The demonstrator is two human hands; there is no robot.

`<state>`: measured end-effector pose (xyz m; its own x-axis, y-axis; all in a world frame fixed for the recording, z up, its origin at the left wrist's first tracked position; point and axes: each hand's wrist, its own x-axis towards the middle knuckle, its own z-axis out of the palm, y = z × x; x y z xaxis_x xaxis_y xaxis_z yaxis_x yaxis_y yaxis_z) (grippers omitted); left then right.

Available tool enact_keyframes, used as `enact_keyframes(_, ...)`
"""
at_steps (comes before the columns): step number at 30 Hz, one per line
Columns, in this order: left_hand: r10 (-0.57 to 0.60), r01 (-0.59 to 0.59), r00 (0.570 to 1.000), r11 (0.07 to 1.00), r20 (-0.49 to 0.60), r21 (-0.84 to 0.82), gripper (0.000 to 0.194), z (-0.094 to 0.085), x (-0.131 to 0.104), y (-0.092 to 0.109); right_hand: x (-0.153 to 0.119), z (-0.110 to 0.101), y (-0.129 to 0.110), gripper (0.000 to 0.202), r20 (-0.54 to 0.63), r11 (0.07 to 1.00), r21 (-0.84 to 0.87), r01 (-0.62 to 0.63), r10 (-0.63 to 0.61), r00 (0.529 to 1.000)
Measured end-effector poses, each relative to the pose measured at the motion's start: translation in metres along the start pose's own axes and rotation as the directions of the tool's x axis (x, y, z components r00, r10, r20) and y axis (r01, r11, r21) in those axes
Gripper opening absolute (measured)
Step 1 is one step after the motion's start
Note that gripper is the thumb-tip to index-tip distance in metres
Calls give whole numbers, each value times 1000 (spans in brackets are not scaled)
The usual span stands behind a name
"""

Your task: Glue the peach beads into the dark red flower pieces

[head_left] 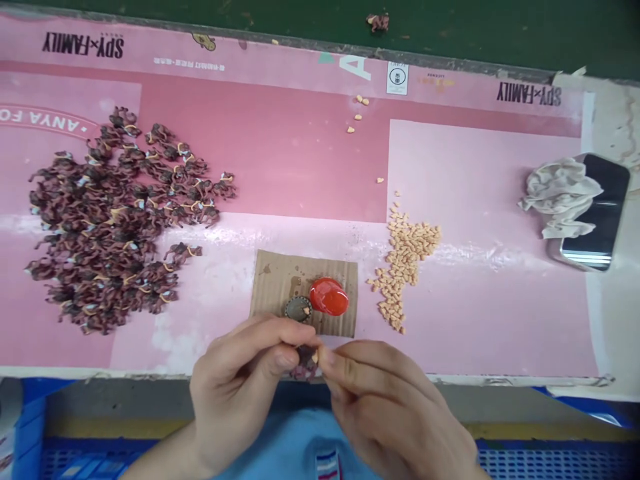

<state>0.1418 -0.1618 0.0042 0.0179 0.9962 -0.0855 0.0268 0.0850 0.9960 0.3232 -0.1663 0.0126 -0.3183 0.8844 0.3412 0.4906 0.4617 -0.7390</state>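
Note:
Close to the table's near edge, my left hand [240, 390] pinches a small dark brown and maroon figurine [304, 363] between thumb and fingers. My right hand [390, 400] is closed at the figurine's right side, its fingertips on a tiny tan piece [315, 357] that touches or nearly touches the figurine. Fingers hide most of both. Just beyond my hands lies a piece of brown cardboard [346, 328], bearing a shiny red cap-like thing [329, 297] and a dark bottle cap [299, 309] with a tan bit in it.
A large heap of similar figurines [115, 220] covers the left of the pink printed sheet [260, 147]. Right of the cardboard is a pile of tan pieces [403, 257]. A phone [603, 207] lies far right, partly under crumpled white material [560, 193]. One figurine [378, 23] sits on the green surface beyond.

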Motion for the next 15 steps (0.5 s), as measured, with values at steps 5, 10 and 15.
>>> enact_keyframes(5, 32, -66, 987, 973, 154, 220, 13, -19, 27, 17, -4, -5, 12, 24, -203, 994, 65, -85, 97, 974)
enact_keyframes(10, 168, -208, 978, 800, 122, 563, 16, -53, 123, 28, -30, -11, 31, 17, -499, 962, 89, -258, 268, 824)
enact_keyframes(15, 197, -50, 972, 712, -131, 700, 26, -69, 279, 29, -61, -18, 63, 17, -610, 934, 108, -340, 333, 719)
